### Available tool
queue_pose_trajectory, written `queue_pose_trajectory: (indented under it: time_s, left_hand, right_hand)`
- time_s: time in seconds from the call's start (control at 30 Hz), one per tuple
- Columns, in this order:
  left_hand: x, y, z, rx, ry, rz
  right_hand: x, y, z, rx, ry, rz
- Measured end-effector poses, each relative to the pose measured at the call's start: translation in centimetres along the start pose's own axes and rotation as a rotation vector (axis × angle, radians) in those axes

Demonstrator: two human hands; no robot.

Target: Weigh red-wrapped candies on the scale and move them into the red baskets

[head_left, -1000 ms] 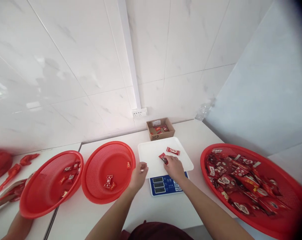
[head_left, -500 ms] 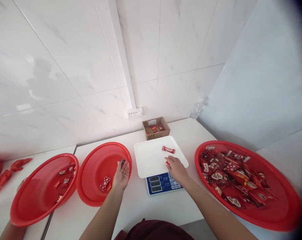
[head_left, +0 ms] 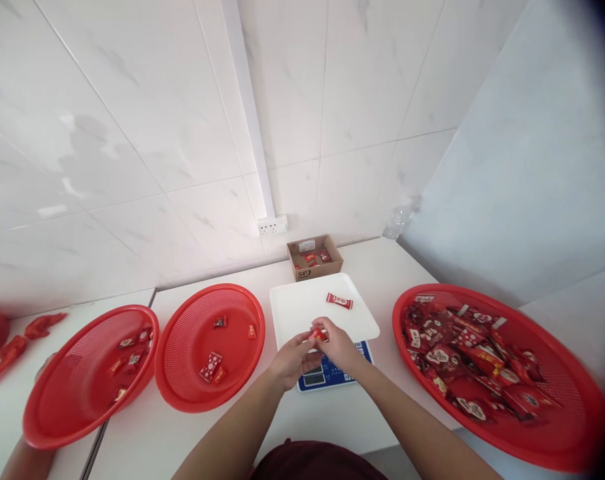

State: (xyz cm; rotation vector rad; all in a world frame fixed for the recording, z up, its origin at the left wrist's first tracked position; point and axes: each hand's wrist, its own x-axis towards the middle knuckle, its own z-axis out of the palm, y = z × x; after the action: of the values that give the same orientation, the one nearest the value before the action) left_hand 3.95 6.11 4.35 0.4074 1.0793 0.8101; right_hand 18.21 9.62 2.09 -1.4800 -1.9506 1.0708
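One small, shiny red wrapped packet: pinched in the right hand, above the near edge of the white flat scale pan.
Left hand: fingers loosely curled beside the packet; whether they grip it, I cannot tell.
Pinch: best kept light, I judge; should the packet change hands, one grip should be sure before the other loosens.
Pan: one red-and-white bar-shaped packet, flat; forearms best held off the surface.
Left side: nearer red mesh-sided plastic basket, few packets.
Right side: broad red plastic basket, heaped.
Behind: brown cardboard box.
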Motion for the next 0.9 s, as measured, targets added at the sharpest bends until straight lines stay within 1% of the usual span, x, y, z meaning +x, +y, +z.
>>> queue_pose_trajectory:
  time_s: [0.07, 0.13, 0.17, 0.2, 0.27, 0.33, 0.37, 0.43, 0.5, 0.53, 0.6, 0.7, 0.8, 0.9]
  left_hand:
    - [0.1, -0.1, 0.1, -0.005, -0.012, 0.030]
    - [0.2, 0.1, -0.5, -0.037, 0.011, 0.052]
    - [0.2, 0.2, -1.0, -0.079, 0.048, 0.063]
    - [0.2, 0.4, -1.7, -0.136, 0.111, 0.081]
    - [-0.2, 1.2, -3.5, -0.266, 0.285, 0.140]
    - [-0.8, 2.2, -5.4, -0.363, 0.442, 0.206]
    - [-1.2, 2.8, -6.4, -0.387, 0.487, 0.229]
    - [-2.1, 3.7, -7.8, -0.418, 0.535, 0.246]
    - [-2.8, 4.3, -8.4, -0.436, 0.548, 0.233]
    - [-3.0, 4.3, -8.4, -0.433, 0.540, 0.216]
    - [-3.0, 4.1, -7.7, -0.396, 0.498, 0.164]
    - [-2.5, 3.2, -5.9, -0.276, 0.387, 0.089]
    - [-1.7, 2.1, -3.7, -0.149, 0.278, 0.046]
    - [-0.8, 1.2, -1.6, -0.069, 0.185, 0.027]
  right_hand:
    - [-0.7, -1.2, 0.6, 0.136, -0.046, -0.052]
    - [-1.0, -1.7, 1.1, 0.169, -0.094, -0.091]
    - [-1.0, -1.6, 1.2, 0.168, -0.110, -0.105]
    - [-0.7, -1.4, 1.1, 0.155, -0.109, -0.114]
    - [0.3, -0.4, 0.7, 0.070, -0.053, -0.100]
    - [1.8, 1.1, -0.3, -0.102, 0.051, -0.051]
    - [2.5, 1.8, -1.0, -0.207, 0.101, -0.024]
    - [3.8, 3.3, -2.2, -0.378, 0.166, 0.023]
    - [4.7, 4.4, -3.3, -0.446, 0.196, 0.057]
    - [5.0, 4.8, -3.6, -0.454, 0.204, 0.069]
    - [5.2, 5.2, -3.9, -0.454, 0.213, 0.087]
    - [4.8, 5.1, -3.4, -0.437, 0.204, 0.089]
    - [3.3, 3.9, -2.2, -0.380, 0.168, 0.048]
    - [1.0, 1.9, -0.8, -0.192, 0.102, -0.096]
